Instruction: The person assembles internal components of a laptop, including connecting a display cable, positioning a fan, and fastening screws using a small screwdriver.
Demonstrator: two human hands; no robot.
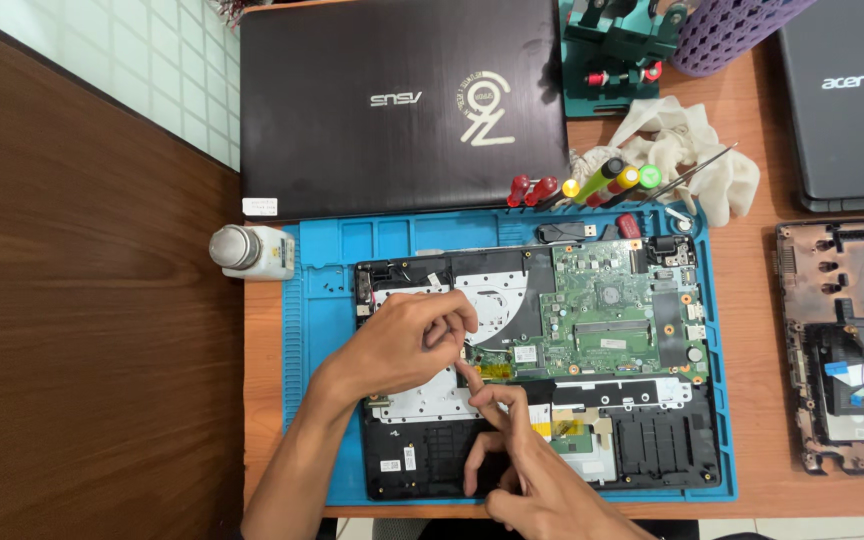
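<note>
You are working over the wooden desk (762,150), which fills the right two thirds of the frame. At its centre lies the blue work mat (317,330), and on the mat sits the opened laptop base (542,440), its underside up. The green circuit board (612,320) takes the upper right of that base.

A closed black laptop (402,110) lies at the top of the frame. Another closed laptop (847,100) sits in the upper right corner, and a stripped laptop shell (847,340) at the right edge.

Both your hands meet just left of the circuit board, at a small yellow-taped spot (495,370) on its lower left edge. That looks like a cable or connector joint, so my advice is to brace your wrists on the base, pull along the cable's line, and keep your nails off the board.

Your left hand (402,345) comes in from the lower left. Its fingers are curled in, thumb and forefinger pinched near that spot. Whether they grip anything, I cannot tell.

Your right hand (517,455) rises from the bottom edge. Its forefinger is stretched out, tip pressing at the same spot, the other fingers loosely bent and holding nothing.

Screwdrivers (592,185) with coloured handles lie above the mat, beside a white cloth (692,150). A small metal-capped bottle (250,252) stands at the mat's upper left corner.
</note>
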